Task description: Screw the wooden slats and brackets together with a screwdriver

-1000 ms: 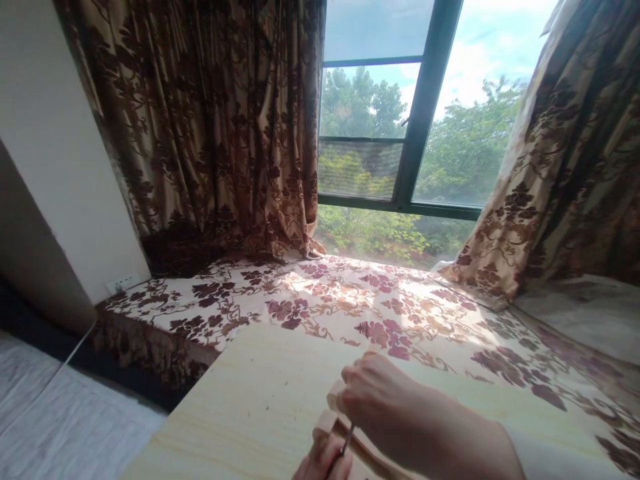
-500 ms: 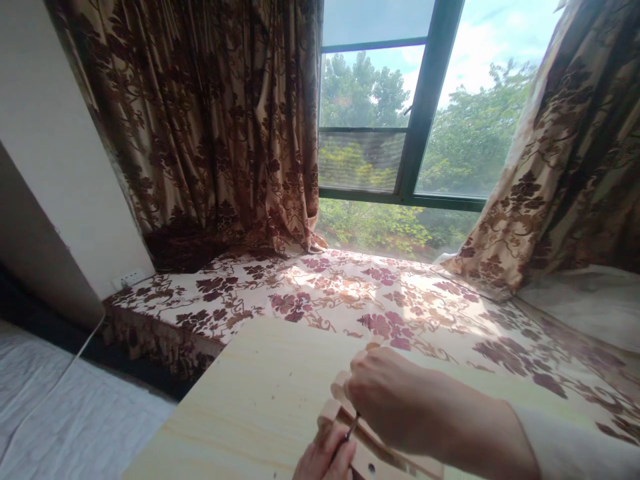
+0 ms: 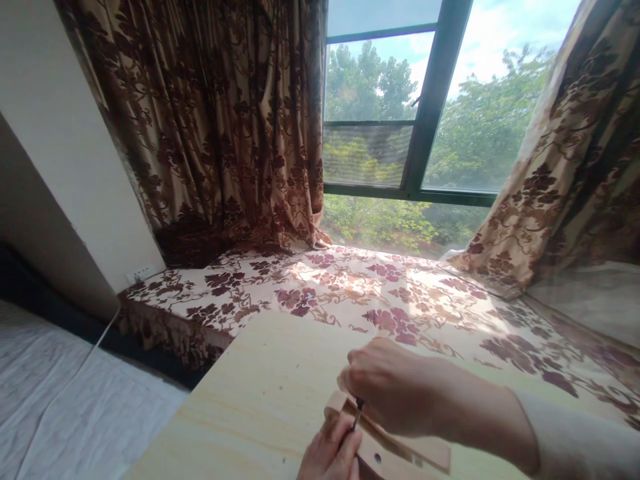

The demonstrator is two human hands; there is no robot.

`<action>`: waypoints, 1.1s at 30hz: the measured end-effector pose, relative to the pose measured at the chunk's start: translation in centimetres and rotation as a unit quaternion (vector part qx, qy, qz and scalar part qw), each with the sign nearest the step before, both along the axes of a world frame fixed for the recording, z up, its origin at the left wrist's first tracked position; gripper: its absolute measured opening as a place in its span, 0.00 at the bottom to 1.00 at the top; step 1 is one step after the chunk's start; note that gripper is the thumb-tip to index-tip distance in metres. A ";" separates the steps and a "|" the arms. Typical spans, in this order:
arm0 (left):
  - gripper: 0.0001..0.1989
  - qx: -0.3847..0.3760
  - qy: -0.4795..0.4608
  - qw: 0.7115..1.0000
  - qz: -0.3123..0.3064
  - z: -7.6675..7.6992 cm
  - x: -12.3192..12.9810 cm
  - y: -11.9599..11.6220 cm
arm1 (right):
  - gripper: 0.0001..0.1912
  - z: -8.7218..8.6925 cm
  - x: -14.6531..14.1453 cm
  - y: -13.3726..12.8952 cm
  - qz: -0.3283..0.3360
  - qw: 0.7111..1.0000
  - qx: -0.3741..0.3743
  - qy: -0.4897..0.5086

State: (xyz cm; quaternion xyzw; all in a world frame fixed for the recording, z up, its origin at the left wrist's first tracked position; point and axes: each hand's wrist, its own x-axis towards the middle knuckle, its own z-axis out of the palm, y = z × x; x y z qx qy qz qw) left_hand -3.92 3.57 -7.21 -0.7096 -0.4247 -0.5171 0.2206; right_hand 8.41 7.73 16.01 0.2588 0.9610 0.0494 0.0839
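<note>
A wooden piece (image 3: 385, 459) with curved ends and a dark round hole lies on the pale wooden board (image 3: 260, 380) at the bottom centre. Above its left end is my right hand (image 3: 385, 383), closed in a fist around a screwdriver; the fist hides the handle. The thin metal shaft of the screwdriver (image 3: 357, 417) points down toward my left fingers. My left hand (image 3: 330, 450) is pressed on the wooden piece, its fingers pinched around the lower end of the shaft. The tip is hidden.
Beyond the board stretches a window seat with a floral cover (image 3: 340, 283). Floral curtains (image 3: 240, 133) hang on both sides of a window (image 3: 370, 153). At the lower left lie a grey-white sheet (image 3: 45, 373) and a thin white cable (image 3: 75, 367).
The camera view has shifted slightly, so the scene sits a little further right. My right fist has turned a little, and more of the dark upper shaft shows beneath it.
</note>
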 end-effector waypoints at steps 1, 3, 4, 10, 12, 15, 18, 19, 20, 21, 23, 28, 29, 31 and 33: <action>0.17 0.007 -0.001 1.000 -0.001 -0.1 0.0 0.1 | 0.02 0.2 -0.1 -0.1 -0.010 1.000 -0.008 -0.014; 0.16 0.010 0.001 1.000 -0.003 -0.2 0.0 0.1 | 0.01 0.5 -0.1 -0.2 -0.019 0.999 -0.015 -0.025; 0.16 0.006 0.002 1.000 -0.003 -0.2 -0.1 0.0 | 0.01 0.5 0.0 -0.2 -0.019 1.000 -0.010 -0.017; 0.15 0.001 0.009 1.000 -0.006 -0.1 -0.3 -0.1 | 0.04 -0.9 0.8 0.5 0.043 0.997 0.034 0.050; 0.15 0.012 0.011 1.000 -0.009 -0.3 -0.4 0.1 | 0.05 -1.5 0.7 0.7 0.048 0.996 0.035 0.068; 0.16 0.024 0.008 1.000 -0.007 -0.5 -0.4 0.3 | 0.06 -1.8 0.5 0.7 0.033 0.996 0.024 0.085; 0.17 0.030 0.002 1.000 0.001 -0.7 -0.1 0.3 | 0.06 -1.4 0.4 0.4 -0.007 0.998 0.020 0.067; 0.17 0.034 0.000 0.999 0.004 -0.7 -0.1 0.4 | 0.06 -1.2 0.4 0.3 -0.013 0.998 0.022 0.060; 0.17 0.040 -0.002 0.999 0.008 -0.7 0.0 0.4 | 0.04 -0.9 0.4 0.1 -0.013 0.998 0.022 0.057; 0.17 0.045 -0.005 0.999 0.011 -0.8 0.1 0.5 | 0.03 -0.7 0.4 0.1 -0.004 0.998 0.018 0.056; 0.17 0.053 -0.008 0.998 0.016 -0.9 0.2 0.7 | 0.03 -0.5 0.5 -0.1 0.024 0.998 0.005 0.061; 0.17 0.059 0.001 0.998 0.007 -0.9 0.0 0.9 | 0.03 -0.2 0.6 0.1 -0.006 1.000 -0.008 0.028; 0.17 0.056 0.004 0.998 0.005 -0.7 -0.1 0.9 | 0.03 -0.1 0.7 0.2 -0.023 0.999 -0.014 0.017; 0.17 0.044 0.012 0.999 0.001 -0.3 -0.4 0.6 | 0.04 0.3 0.8 0.2 -0.050 0.998 -0.029 0.004; 0.15 0.028 0.021 0.999 -0.001 0.2 -0.6 0.3 | 0.07 0.8 0.9 0.2 -0.053 0.998 -0.036 0.000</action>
